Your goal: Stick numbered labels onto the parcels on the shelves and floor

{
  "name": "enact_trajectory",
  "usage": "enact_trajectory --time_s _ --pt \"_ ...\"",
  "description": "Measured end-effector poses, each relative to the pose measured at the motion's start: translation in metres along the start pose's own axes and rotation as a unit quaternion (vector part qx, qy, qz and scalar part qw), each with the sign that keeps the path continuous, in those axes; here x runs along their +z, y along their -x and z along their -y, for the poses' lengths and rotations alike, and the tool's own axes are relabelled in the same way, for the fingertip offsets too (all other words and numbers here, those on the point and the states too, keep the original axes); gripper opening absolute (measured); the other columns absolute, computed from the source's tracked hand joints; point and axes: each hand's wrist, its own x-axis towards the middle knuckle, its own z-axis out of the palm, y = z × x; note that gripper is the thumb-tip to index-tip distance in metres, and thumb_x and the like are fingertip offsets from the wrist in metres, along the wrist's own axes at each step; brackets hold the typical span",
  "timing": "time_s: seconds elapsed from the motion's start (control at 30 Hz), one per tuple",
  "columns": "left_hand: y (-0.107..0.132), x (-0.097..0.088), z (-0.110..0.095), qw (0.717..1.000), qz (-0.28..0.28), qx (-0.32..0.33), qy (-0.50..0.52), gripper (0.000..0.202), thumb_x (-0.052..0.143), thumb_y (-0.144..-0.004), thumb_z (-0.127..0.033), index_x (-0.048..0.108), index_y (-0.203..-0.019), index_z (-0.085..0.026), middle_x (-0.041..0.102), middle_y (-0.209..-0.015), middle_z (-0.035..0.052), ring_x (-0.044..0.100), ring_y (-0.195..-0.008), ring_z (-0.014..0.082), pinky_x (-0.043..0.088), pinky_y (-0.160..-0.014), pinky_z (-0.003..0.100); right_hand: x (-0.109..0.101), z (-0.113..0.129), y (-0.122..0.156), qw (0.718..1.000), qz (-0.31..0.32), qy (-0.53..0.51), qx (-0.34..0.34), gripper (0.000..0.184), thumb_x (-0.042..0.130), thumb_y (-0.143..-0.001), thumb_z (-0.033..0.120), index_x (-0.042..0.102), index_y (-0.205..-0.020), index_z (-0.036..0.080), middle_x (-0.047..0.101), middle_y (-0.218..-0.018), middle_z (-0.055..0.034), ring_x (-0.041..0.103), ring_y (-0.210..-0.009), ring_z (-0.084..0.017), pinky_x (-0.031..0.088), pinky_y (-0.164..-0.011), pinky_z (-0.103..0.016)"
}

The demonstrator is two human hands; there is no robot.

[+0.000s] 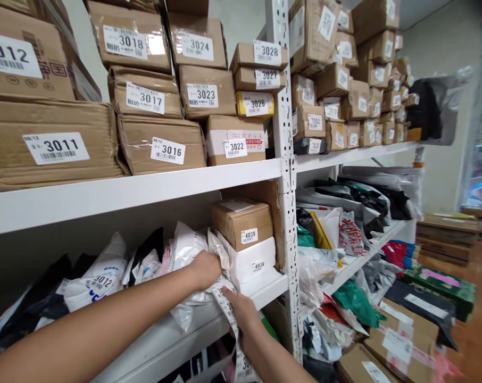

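My left hand reaches into the lower shelf with its fingers curled round the edge of a white plastic parcel bag, one of several soft bags leaning there. My right hand is below it at the shelf's front edge, pinching a long white strip of number labels that hangs down past the shelf. Just right of both hands a brown box marked 4039 sits on a white box marked 4038.
The white metal shelf above holds cardboard boxes numbered 3011 to 3028. A perforated upright divides it from a right bay with more boxes and soft parcels. Boxes and bags cover the orange floor at right.
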Motion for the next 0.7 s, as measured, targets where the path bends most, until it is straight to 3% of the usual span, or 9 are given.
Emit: enact_trajectory --time_s 0.07,0.13,0.23,0.33,0.37,0.43,0.5,0.57,0.7 --pt "0.000 0.000 -0.001 1.000 -0.011 -0.015 0.008 0.022 0.049 -0.080 -0.011 0.068 -0.090 -0.008 0.069 -0.097 0.0234 0.066 -0.089 0.0344 0.049 -0.072 0.043 -0.002 0.001 0.012 0.998 0.027 -0.027 0.047 0.040 0.074 -0.058 0.054 0.064 -0.063 0.015 0.059 -0.048 -0.0016 0.054 -0.048 -0.017 0.042 -0.052 -0.028" --pt "-0.001 0.000 -0.001 0.999 -0.027 -0.035 0.017 0.021 0.054 -0.078 -0.017 0.066 -0.092 -0.007 0.068 -0.098 0.0233 0.065 -0.088 0.0342 0.048 -0.074 0.043 -0.004 0.000 0.024 0.998 0.036 -0.033 0.050 0.045 0.075 -0.055 0.056 0.067 -0.070 0.014 0.062 -0.053 -0.0024 0.058 -0.054 -0.019 0.044 -0.056 -0.029" --pt "0.001 -0.005 0.003 0.995 -0.057 -0.082 0.025 0.033 0.066 -0.071 -0.028 0.062 -0.096 -0.008 0.065 -0.098 0.0222 0.061 -0.090 0.0349 0.046 -0.079 0.045 -0.010 -0.002 0.039 1.000 0.016 0.005 -0.015 0.047 0.074 -0.057 0.059 0.067 -0.075 0.015 0.068 -0.068 -0.0049 0.061 -0.068 -0.022 0.047 -0.064 -0.030" --pt "0.005 -0.017 0.013 0.979 -0.154 -0.136 0.005 0.045 0.070 -0.066 -0.027 0.055 -0.104 -0.009 0.058 -0.108 0.0219 0.053 -0.101 0.0366 0.044 -0.082 0.047 -0.014 0.002 0.047 0.997 0.014 0.021 -0.080 0.045 0.072 -0.062 0.057 0.067 -0.081 0.017 0.070 -0.084 -0.0071 0.061 -0.084 -0.025 0.049 -0.074 -0.031" --pt "0.007 -0.021 0.017 0.975 -0.185 -0.122 -0.001 0.043 0.069 -0.067 -0.024 0.054 -0.105 -0.011 0.056 -0.113 0.0202 0.050 -0.104 0.0353 0.043 -0.083 0.046 -0.014 0.005 0.047 0.995 0.020 0.015 -0.093 0.045 0.072 -0.063 0.057 0.067 -0.084 0.018 0.069 -0.085 -0.0073 0.061 -0.086 -0.025 0.049 -0.075 -0.031" --pt "0.010 -0.028 0.026 0.979 -0.201 -0.034 0.000 0.029 0.065 -0.071 -0.017 0.056 -0.098 -0.017 0.056 -0.113 0.0125 0.050 -0.103 0.0291 0.043 -0.084 0.040 -0.011 0.013 0.046 0.993 0.039 0.001 -0.111 0.044 0.071 -0.066 0.055 0.066 -0.091 0.019 0.069 -0.085 -0.0071 0.061 -0.087 -0.025 0.049 -0.076 -0.032" --pt "0.014 -0.031 0.035 0.982 -0.171 0.082 0.009 0.010 0.062 -0.075 -0.016 0.059 -0.083 -0.020 0.060 -0.103 0.0069 0.052 -0.098 0.0244 0.041 -0.085 0.037 -0.007 0.020 0.042 0.990 0.054 -0.009 -0.127 0.043 0.069 -0.068 0.054 0.065 -0.093 0.019 0.068 -0.081 -0.0060 0.060 -0.085 -0.024 0.049 -0.075 -0.032" --pt "0.018 -0.029 0.041 0.977 -0.137 0.161 0.023 0.006 0.061 -0.076 -0.017 0.057 -0.072 -0.020 0.061 -0.091 0.0050 0.053 -0.090 0.0220 0.041 -0.084 0.034 -0.002 0.026 0.038 0.989 0.061 -0.014 -0.135 0.042 0.066 -0.072 0.056 0.065 -0.093 0.020 0.066 -0.076 -0.0048 0.060 -0.082 -0.023 0.048 -0.073 -0.031" --pt "0.025 -0.018 0.049 0.962 -0.075 0.210 0.155 0.008 0.062 -0.070 -0.013 0.058 -0.069 -0.020 0.063 -0.089 0.0030 0.057 -0.083 0.0177 0.044 -0.077 0.027 0.010 0.032 0.028 0.986 0.079 -0.022 -0.143 0.043 0.061 -0.074 0.059 0.065 -0.091 0.020 0.065 -0.076 -0.0038 0.059 -0.079 -0.023 0.047 -0.070 -0.031"
